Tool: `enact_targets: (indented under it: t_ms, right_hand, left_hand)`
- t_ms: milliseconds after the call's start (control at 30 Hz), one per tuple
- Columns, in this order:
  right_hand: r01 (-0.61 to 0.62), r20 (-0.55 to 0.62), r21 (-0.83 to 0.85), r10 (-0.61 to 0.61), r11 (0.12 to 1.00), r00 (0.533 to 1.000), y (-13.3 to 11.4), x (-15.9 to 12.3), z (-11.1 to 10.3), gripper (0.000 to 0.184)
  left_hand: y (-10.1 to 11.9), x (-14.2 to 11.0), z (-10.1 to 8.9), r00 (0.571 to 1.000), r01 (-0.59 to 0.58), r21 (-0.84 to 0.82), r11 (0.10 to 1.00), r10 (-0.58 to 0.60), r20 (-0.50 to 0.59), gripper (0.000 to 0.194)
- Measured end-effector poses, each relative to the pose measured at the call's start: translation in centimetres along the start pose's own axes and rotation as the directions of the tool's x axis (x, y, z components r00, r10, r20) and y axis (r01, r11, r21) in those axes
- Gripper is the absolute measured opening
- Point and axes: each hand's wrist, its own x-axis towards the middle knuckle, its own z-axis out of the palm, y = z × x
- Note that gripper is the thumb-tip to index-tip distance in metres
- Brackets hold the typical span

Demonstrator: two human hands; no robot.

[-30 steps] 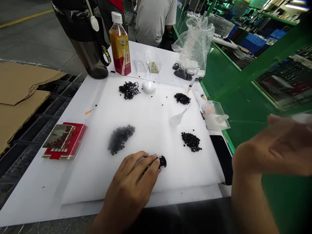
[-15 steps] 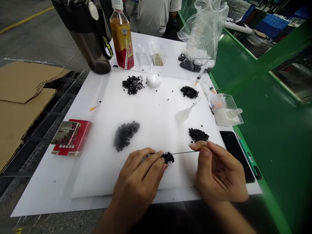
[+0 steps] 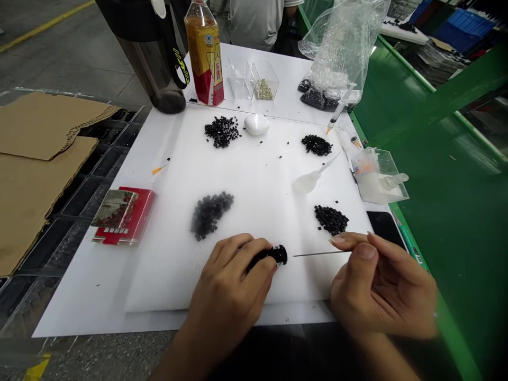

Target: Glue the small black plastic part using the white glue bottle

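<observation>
My left hand (image 3: 232,288) is closed around a small black cylindrical part (image 3: 272,255) that lies on the white foam sheet (image 3: 246,180). My right hand (image 3: 383,288) pinches a thin metal needle (image 3: 319,254) between thumb and forefinger. The needle points left, its tip a short gap from the black part's end. A pile of small black pieces (image 3: 331,219) lies just behind my right hand. A greyer pile (image 3: 210,212) sits behind my left hand.
Two more black piles (image 3: 222,130) (image 3: 316,144) lie further back, near a white oval object (image 3: 256,124) and a squeeze dropper (image 3: 309,180). A drink bottle (image 3: 204,50), clear boxes (image 3: 254,79), a plastic bag (image 3: 341,47), a red box (image 3: 125,214) and a person's torso (image 3: 254,21) surround the sheet.
My right hand came in from the right and took up the needle at the black part. The needle's tip has since drawn back a little to the right.
</observation>
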Motion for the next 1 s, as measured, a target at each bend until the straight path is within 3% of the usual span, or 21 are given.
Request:
enact_targets:
  t_ms: [100, 200, 867, 933, 1000]
  right_hand:
    - [0.037, 0.010, 0.056, -0.037, 0.998, 0.999, -0.1, 0.0, 0.1, 0.039]
    - [-0.001, 0.103, 0.062, -0.005, 0.998, 0.995, -0.3, 0.1, 0.2, 0.045]
    - [-0.044, 0.065, 0.019, 0.042, 0.999, 0.997, -0.7, 0.0, 0.7, 0.039]
    - [-0.009, -0.050, 0.005, 0.009, 1.000, 0.999, -0.4, 0.4, 1.0, 0.031]
    - [0.078, -0.269, -0.055, -0.090, 0.995, 0.959, 0.5, 1.6, 1.0, 0.019]
  left_hand:
    - [0.1, 0.3, -0.2, 0.999, 0.025, -0.043, 0.999, -0.023, 0.043, 0.016]
    - [0.2, 0.4, -0.3, 0.999, 0.020, -0.069, 0.997, -0.017, 0.044, 0.017]
    - [0.2, 0.0, -0.3, 1.000, 0.000, -0.062, 0.998, 0.002, 0.027, 0.018]
    - [0.1, -0.1, -0.2, 1.000, 0.006, -0.063, 0.998, -0.004, 0.026, 0.018]
    - [0.1, -0.1, -0.2, 1.000, 0.015, -0.061, 0.998, -0.014, 0.018, 0.018]
